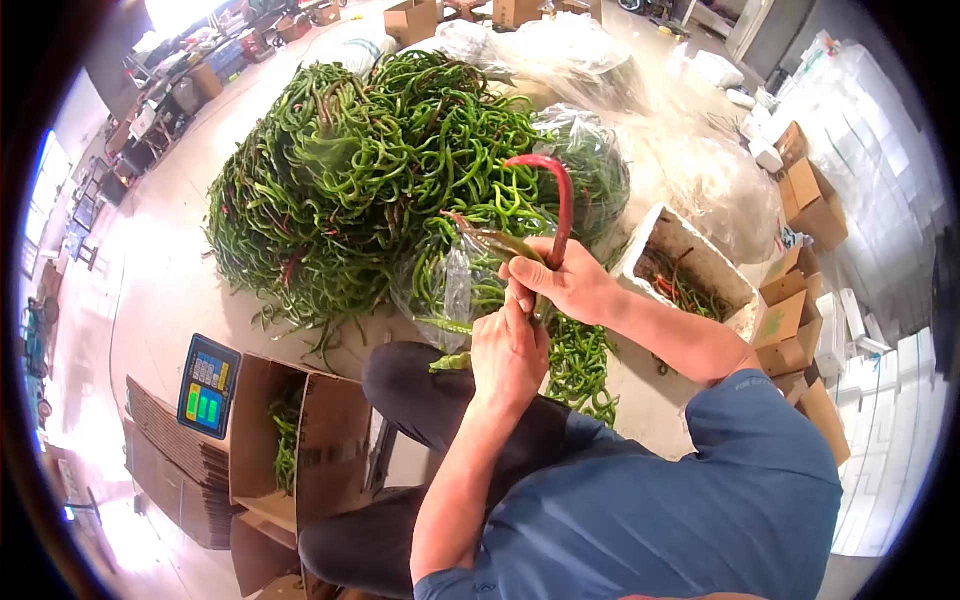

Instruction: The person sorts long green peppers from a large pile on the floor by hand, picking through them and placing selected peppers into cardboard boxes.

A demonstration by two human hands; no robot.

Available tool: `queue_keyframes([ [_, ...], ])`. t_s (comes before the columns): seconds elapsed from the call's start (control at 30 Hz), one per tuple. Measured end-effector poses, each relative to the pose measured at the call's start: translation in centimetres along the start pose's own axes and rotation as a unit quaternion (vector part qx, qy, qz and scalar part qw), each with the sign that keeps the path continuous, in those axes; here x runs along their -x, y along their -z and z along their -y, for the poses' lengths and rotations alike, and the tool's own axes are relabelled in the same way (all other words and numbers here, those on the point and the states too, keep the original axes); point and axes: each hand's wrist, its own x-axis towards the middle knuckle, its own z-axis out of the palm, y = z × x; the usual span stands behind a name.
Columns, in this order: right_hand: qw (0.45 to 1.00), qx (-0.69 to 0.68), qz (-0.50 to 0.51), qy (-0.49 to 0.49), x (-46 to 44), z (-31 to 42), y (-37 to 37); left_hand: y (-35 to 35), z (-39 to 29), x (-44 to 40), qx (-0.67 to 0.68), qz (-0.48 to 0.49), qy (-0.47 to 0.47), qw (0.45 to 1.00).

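A curved red pepper (565, 195) rises from my right hand (562, 280), whose fingers are wrapped round it and some brownish-green peppers (497, 243). Just below, my left hand (510, 352) touches the right one, its fingers closed on green peppers (450, 362) that stick out to the left. Behind both hands is a large heap of long green peppers (340, 170). More green peppers (583, 365) lie below my right forearm. A clear plastic bag (457, 285) with peppers is just left of my hands.
A white foam box (640, 232) with red and green peppers stands at the right. At the lower left are an open cardboard box (335, 440) with green peppers and a scale display (208, 385). Cardboard boxes (812, 200) and clear plastic sheeting (700, 180) lie farther right.
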Motion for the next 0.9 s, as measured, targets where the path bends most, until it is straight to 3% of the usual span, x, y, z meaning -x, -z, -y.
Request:
queue_keyframes([
  [0.07, 1.0, -0.021, 0.004, 0.009, 0.1, -0.3, -0.1, -0.1, 0.1, 0.0, 0.014, 0.002, 0.011, 1.0],
  [0.17, 0.968, 0.2, -0.091, 0.125, -0.5, -0.2, 0.4, -0.3, 0.1, 0.0, 0.042, -0.024, 0.029, 0.998],
  [0.2, 0.952, 0.254, -0.115, 0.127, -0.1, 0.4, 0.5, -0.2, 0.2, 0.2, 0.131, -0.013, 0.114, 0.985],
  [0.23, 0.934, 0.294, -0.16, 0.125, -0.1, 0.9, 0.3, 0.1, 0.2, 0.3, 0.217, -0.002, 0.198, 0.956],
  [0.27, 0.884, 0.415, -0.165, 0.139, -0.1, 0.4, 1.0, 0.5, 0.3, 0.2, 0.403, -0.027, 0.239, 0.883],
  [0.3, 0.82, 0.527, -0.167, 0.151, -0.1, -0.3, 1.7, 1.1, 0.3, 0.1, 0.52, -0.07, 0.241, 0.816],
  [0.4, 0.76, 0.615, -0.153, 0.147, 0.1, -1.3, 1.5, 0.4, 1.7, -0.3, 0.694, -0.136, 0.2, 0.678],
  [0.57, 0.711, 0.659, -0.138, 0.201, 0.0, -1.6, -0.4, -0.7, 0.8, -0.5, 0.755, -0.147, 0.236, 0.593],
  [0.63, 0.703, 0.658, -0.131, 0.235, 0.0, -2.0, -1.0, -1.5, 1.4, -0.5, 0.796, -0.17, 0.245, 0.526],
  [0.9, 0.738, 0.625, -0.102, 0.235, -0.1, -3.2, -1.6, -1.6, 2.5, -0.6, 0.795, -0.164, 0.281, 0.511],
])
